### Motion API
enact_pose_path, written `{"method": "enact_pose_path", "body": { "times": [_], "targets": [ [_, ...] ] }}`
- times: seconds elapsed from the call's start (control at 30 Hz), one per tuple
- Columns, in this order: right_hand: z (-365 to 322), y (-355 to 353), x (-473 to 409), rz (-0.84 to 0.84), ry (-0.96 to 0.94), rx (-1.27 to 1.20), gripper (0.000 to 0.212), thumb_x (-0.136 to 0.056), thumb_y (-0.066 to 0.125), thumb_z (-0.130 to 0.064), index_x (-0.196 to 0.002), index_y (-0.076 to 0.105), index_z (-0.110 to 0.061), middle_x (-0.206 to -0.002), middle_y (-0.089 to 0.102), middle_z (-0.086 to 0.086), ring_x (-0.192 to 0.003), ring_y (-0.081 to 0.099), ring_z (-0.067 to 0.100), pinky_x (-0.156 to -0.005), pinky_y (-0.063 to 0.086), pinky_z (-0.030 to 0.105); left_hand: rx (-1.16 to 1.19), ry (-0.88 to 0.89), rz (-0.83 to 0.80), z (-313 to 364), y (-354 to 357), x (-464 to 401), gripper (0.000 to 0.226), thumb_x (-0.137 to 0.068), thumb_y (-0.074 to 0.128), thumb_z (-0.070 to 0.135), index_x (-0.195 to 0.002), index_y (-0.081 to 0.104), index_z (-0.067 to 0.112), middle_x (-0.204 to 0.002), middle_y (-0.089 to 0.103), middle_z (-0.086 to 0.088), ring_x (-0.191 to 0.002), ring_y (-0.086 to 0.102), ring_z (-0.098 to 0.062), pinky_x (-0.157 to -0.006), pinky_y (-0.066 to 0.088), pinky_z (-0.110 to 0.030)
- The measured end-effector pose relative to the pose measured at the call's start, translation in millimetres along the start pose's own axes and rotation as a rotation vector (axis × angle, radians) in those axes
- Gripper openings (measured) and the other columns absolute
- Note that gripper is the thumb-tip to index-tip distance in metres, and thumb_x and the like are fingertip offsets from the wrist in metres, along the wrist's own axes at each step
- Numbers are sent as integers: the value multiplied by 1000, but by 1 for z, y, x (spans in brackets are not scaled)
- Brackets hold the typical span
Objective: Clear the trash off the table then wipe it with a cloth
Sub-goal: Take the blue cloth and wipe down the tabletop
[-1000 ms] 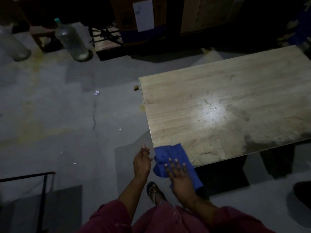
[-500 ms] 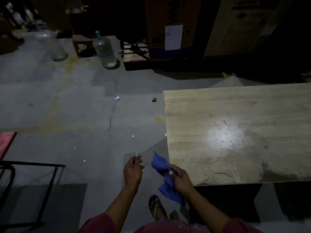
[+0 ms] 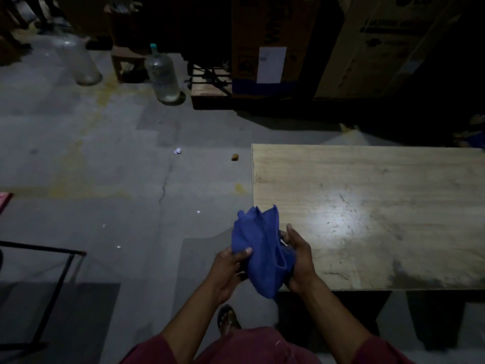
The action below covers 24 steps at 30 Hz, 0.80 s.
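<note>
A crumpled blue cloth hangs in the air just off the near left corner of the wooden table. My left hand grips its left side with the thumb on top. On the other side my right hand holds the cloth's right fold, above the table's front edge. The tabletop is bare, with dark smudges and a bright glare patch in the middle. Small scraps of trash lie on the floor: a white crumpled piece and a brown bit.
Two large clear water bottles stand on the grey floor at the back. Cardboard boxes and a low wooden pallet line the far wall. A black metal frame is at the lower left. My sandalled foot is below the cloth.
My right hand lifted the cloth off the table's corner, and my left hand, which held nothing before, has now taken hold of it too. The view shifted left and up.
</note>
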State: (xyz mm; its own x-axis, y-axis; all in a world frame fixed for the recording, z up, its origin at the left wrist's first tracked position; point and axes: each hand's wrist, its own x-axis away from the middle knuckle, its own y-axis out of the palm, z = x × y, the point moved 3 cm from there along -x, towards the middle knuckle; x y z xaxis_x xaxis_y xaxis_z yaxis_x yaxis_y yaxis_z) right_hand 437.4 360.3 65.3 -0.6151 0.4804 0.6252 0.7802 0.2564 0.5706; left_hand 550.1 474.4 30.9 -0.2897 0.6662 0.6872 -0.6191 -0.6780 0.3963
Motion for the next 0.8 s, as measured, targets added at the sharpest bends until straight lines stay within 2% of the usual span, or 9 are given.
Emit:
{"method": "enact_pose_path", "body": {
  "times": [0.1, 0.2, 0.27, 0.37, 0.43, 0.53, 0.6, 0.7, 0.8],
  "targets": [
    [-13, -7, 0, 52, -6, 159, 35, -92, 68, -35, -112, 76, -8, -111, 75, 17, -99, 72, 37, -86, 57, 45, -91, 119, 34, 28, 4, 3, 50, -77, 83, 15, -125, 67, 15, -114, 76, -11, -93, 72, -29, -66, 56, -35],
    [-18, -17, 0, 73, -49, 327, 36, -88, 74, -10, -123, 67, -8, -115, 74, 19, -102, 73, 36, -80, 60, 42, -154, 174, 18, 47, 7, 6, 60, -66, 85, 15, -122, 65, 12, -112, 76, -14, -98, 74, -30, -76, 61, -42],
    [-25, -25, 0, 160, -110, 373, 42, -85, 73, 2, -125, 64, -8, -116, 73, 19, -96, 74, 33, -78, 61, 42, -210, 238, 85, 53, 6, 5, 61, -69, 88, 9, -123, 59, 15, -112, 75, -16, -99, 74, -30, -85, 61, -48],
    [-43, -30, 1, 230, -191, 364, 54, -88, 71, 6, -134, 54, -18, -120, 69, 16, -90, 73, 31, -65, 62, 39, -258, 319, 191, 63, 8, 3, 52, -82, 79, 0, -120, 51, 24, -100, 77, -13, -91, 76, -27, -81, 62, -44],
    [-58, -29, 1, 233, -237, 390, 62, -89, 69, 7, -140, 51, -23, -122, 66, 19, -86, 72, 30, -61, 61, 35, -290, 379, 181, 74, 15, 2, 43, -86, 74, -1, -116, 57, 24, -94, 77, -12, -87, 75, -27, -76, 62, -39],
    [-76, -23, 4, 173, -282, 421, 71, -85, 76, 3, -142, 49, -32, -130, 62, 16, -94, 72, 32, -77, 63, 46, -424, 429, 60, 87, 28, -3, 34, -84, 73, -7, -106, 71, 19, -104, 75, -6, -98, 71, -24, -76, 59, -27],
    [-83, -24, 8, 159, -299, 486, 87, -70, 91, -7, -140, 51, -39, -137, 56, 8, -108, 68, 32, -87, 61, 51, -471, 420, 5, 92, 34, -5, 45, -76, 77, -13, -110, 74, 16, -110, 75, -2, -99, 71, -15, -76, 58, -21],
    [-91, -26, 21, 105, -372, 760, 88, -57, 97, -6, -132, 62, -38, -137, 55, -12, -115, 63, 17, -84, 60, 29, -578, 428, 17, 92, 35, -9, 66, -62, 87, -11, -121, 73, 14, -117, 74, -1, -101, 71, -7, -81, 60, -25],
    [-95, -29, 33, 107, -361, 1092, 76, -61, 96, -11, -129, 67, -30, -134, 63, -5, -119, 63, 14, -86, 53, 15, -897, 489, 87, 89, 36, -9, 66, -58, 91, 9, -120, 74, 27, -119, 74, 4, -106, 70, -7, -93, 59, -32]
  ]
}}
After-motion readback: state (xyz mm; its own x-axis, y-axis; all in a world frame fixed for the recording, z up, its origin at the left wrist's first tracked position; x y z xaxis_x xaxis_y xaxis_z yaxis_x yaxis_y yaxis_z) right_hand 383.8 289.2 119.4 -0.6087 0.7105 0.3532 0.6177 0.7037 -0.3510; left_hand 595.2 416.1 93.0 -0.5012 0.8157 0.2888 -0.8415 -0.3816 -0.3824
